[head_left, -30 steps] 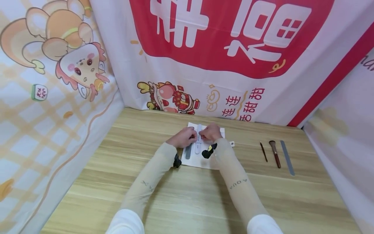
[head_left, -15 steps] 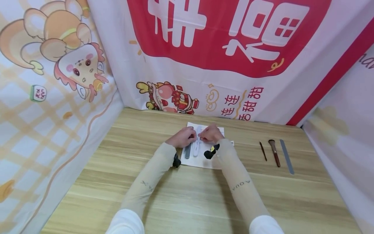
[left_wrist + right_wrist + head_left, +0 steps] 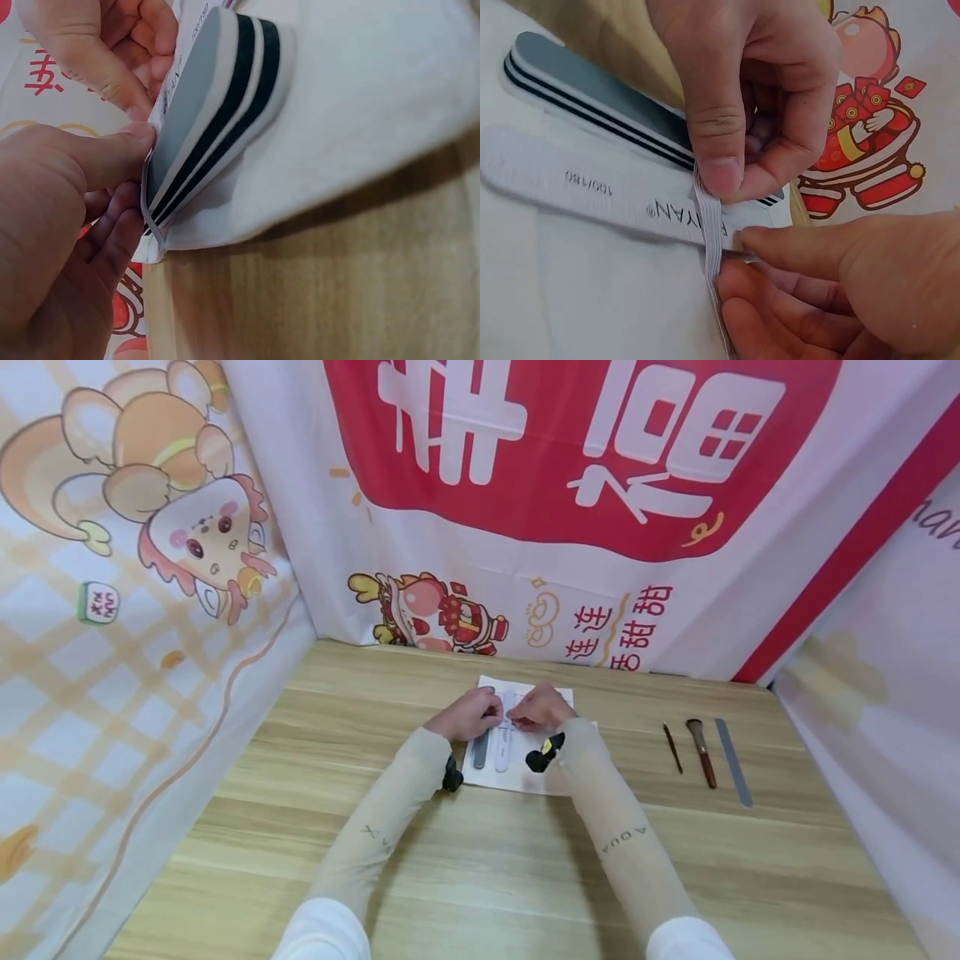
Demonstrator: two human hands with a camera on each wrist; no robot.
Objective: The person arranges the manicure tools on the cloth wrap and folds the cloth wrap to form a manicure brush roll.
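A white fabric holder (image 3: 536,783) lies on the table with a pale elastic band (image 3: 712,232) across it. My left hand (image 3: 468,714) pinches the band between thumb and fingers, beside a grey nail buffer (image 3: 187,97) with black and white layered edges. The buffer sits under the band at the holder's left side. My right hand (image 3: 538,708) pinches the far end of a white nail file (image 3: 544,176) marked 100/180. This file passes beneath the band, alongside the buffer, its near end pointing towards me.
To the right on the wooden table (image 3: 480,877) lie a thin dark brown stick-like tool (image 3: 672,748), a brush with a brown handle (image 3: 703,758) and a long grey nail file (image 3: 733,762). A printed cloth wall (image 3: 442,543) rises behind the table's far edge.
The white nail file has slid towards me under the band, with my right hand moving slightly the same way. My left hand stays at the band.
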